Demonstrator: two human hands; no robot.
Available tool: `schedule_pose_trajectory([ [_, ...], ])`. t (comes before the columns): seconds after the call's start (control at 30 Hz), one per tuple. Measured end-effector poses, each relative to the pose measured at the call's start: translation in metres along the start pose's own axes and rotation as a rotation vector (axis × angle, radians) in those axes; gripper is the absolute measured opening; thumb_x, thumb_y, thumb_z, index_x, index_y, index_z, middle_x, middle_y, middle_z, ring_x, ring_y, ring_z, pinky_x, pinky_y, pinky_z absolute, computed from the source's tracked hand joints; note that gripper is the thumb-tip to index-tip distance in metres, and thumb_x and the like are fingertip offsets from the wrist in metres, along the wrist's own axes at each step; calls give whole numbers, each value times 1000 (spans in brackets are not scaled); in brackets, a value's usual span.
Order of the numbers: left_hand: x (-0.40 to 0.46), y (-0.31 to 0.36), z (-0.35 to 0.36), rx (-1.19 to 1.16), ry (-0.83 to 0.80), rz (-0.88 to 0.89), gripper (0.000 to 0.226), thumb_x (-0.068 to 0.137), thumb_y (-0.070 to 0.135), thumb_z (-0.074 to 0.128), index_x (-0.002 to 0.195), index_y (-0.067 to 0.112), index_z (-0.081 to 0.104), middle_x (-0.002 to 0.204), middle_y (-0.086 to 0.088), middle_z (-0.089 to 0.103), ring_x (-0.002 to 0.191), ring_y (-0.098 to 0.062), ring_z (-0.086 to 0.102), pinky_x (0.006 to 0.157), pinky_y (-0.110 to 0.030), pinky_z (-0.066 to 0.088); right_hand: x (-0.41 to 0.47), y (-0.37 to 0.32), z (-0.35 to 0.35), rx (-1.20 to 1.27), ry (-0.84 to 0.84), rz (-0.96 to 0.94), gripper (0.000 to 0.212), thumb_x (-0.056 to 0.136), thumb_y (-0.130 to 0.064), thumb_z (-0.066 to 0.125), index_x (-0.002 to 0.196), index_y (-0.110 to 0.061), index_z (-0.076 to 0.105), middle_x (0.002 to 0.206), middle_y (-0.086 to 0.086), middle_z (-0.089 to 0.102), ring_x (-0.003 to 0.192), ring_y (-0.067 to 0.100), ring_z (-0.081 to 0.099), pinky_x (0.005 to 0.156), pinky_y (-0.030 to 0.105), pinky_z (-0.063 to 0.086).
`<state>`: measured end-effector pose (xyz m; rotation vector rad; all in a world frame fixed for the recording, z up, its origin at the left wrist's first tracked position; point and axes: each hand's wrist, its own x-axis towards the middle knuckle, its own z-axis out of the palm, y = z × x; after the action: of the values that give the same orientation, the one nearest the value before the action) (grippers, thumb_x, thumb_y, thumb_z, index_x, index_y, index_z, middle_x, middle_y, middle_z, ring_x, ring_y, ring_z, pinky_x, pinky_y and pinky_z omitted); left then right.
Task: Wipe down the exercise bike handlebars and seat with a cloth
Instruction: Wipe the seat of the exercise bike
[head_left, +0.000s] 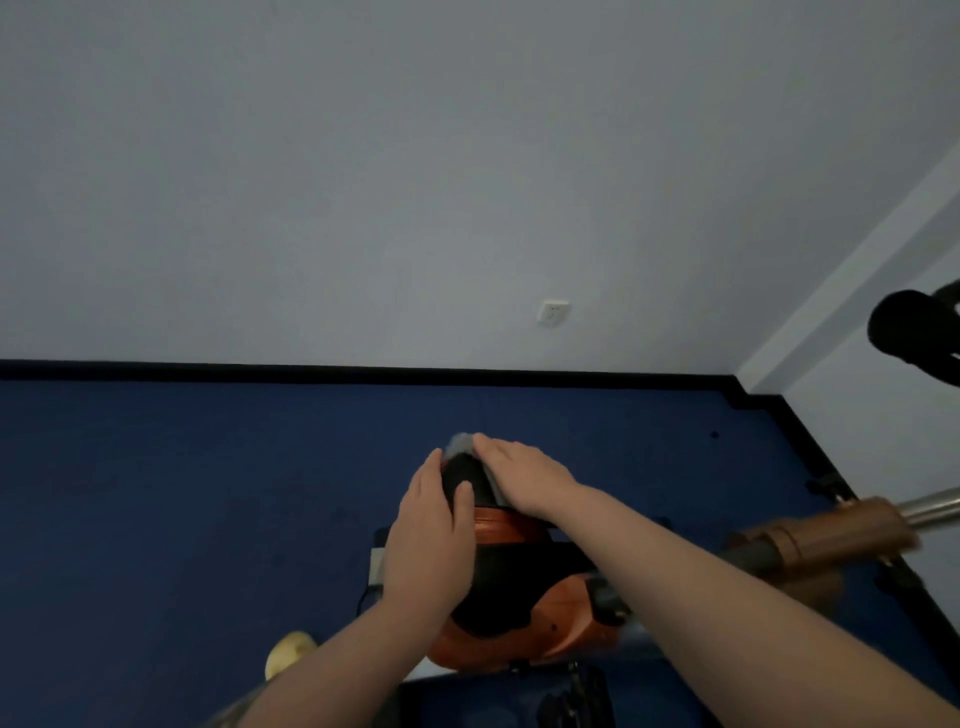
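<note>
An orange and black exercise bike (524, 629) stands below me on the blue floor. Its black seat (465, 480) shows between my two hands. My left hand (428, 540) holds the seat's left side, thumb curled over its top. My right hand (522, 480) lies flat on a grey cloth (460, 444) and presses it on the right side of the seat. Only the cloth's far end and a thin edge under the palm show. A black handlebar grip (906, 327) juts in at the right edge.
A brown and silver post (831, 530) of the bike runs off to the right. The blue carpet (208, 493) meets a black skirting board and a pale wall with a white socket (553, 313). A yellow shoe tip (288, 654) shows at bottom left.
</note>
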<state>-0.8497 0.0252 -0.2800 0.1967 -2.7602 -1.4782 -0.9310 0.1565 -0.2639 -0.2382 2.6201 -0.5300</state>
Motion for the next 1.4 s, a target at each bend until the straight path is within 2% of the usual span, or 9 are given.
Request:
schedule_pose_trajectory([
  [0.17, -31, -10, -2, -97, -57, -14, 67, 99, 43, 40, 155, 31, 6, 159, 9, 19, 140, -11, 32, 112, -36, 36, -20, 22, 3, 125, -7, -40, 54, 90, -73, 13, 138, -52, 29, 142, -10, 47, 125, 17, 49, 98, 43, 41],
  [0.3, -44, -13, -5, -83, -70, -26, 76, 96, 52, 42, 154, 33, -3, 161, 10, 14, 142, -12, 28, 112, -40, 35, 1, 19, -5, 162, -96, 29, 42, 102, -42, 31, 140, -29, 43, 147, 5, 45, 132, 25, 44, 110, 39, 32],
  [0.53, -45, -20, -8, -46, -122, -73, 90, 89, 61, 48, 155, 31, -5, 155, 8, 28, 132, -11, 41, 102, -36, 45, -1, -3, 7, 126, 46, -153, 44, 95, -61, 31, 133, -47, 46, 138, -12, 49, 125, 12, 46, 94, 34, 37],
  [0.7, -43, -22, -11, -80, -173, -69, 94, 83, 69, 47, 154, 33, -3, 152, 7, 34, 130, -11, 45, 102, -40, 46, 8, 7, -4, 214, -89, -87, 33, 101, -49, 27, 118, -37, 53, 127, -3, 55, 115, 13, 49, 97, 32, 36],
  [0.83, -45, -24, -14, -114, -206, -96, 96, 76, 76, 44, 153, 37, 3, 147, 7, 40, 126, -11, 49, 99, -40, 48, 28, -26, -5, -10, -119, -115, 35, 102, -39, 31, 102, -32, 65, 116, 3, 65, 108, 18, 53, 93, 34, 38],
  [0.97, -43, -28, -16, -57, -203, -65, 93, 83, 67, 50, 154, 31, 4, 150, 2, 35, 129, -14, 45, 102, -41, 45, 5, -20, 7, 22, 19, -220, 52, 82, -72, 25, 118, -47, 53, 126, -11, 53, 116, 16, 50, 92, 42, 43],
  [1.2, -42, -28, -16, -60, -171, 17, 98, 78, 67, 52, 151, 41, -8, 154, 14, 27, 110, 5, 37, 85, -17, 40, 17, -13, -1, 47, -47, -34, 47, 102, -48, 20, 133, -31, 51, 140, -2, 52, 126, 21, 47, 105, 42, 37],
  [1.3, -37, -30, -20, -40, -183, 96, 103, 72, 74, 52, 149, 47, -10, 159, 20, 14, 133, -1, 34, 101, -30, 43, 5, -17, 8, 83, 80, -91, 44, 97, -58, 23, 127, -43, 50, 137, -9, 51, 123, 17, 49, 95, 41, 42],
  [1.4, -26, -31, -29, 15, -228, 199, 107, 67, 78, 57, 143, 56, -15, 160, 22, 5, 144, -1, 19, 115, -38, 32, -31, 5, 11, 77, 85, -222, 43, 95, -65, 23, 138, -61, 23, 148, -18, 33, 130, 12, 40, 97, 43, 41],
])
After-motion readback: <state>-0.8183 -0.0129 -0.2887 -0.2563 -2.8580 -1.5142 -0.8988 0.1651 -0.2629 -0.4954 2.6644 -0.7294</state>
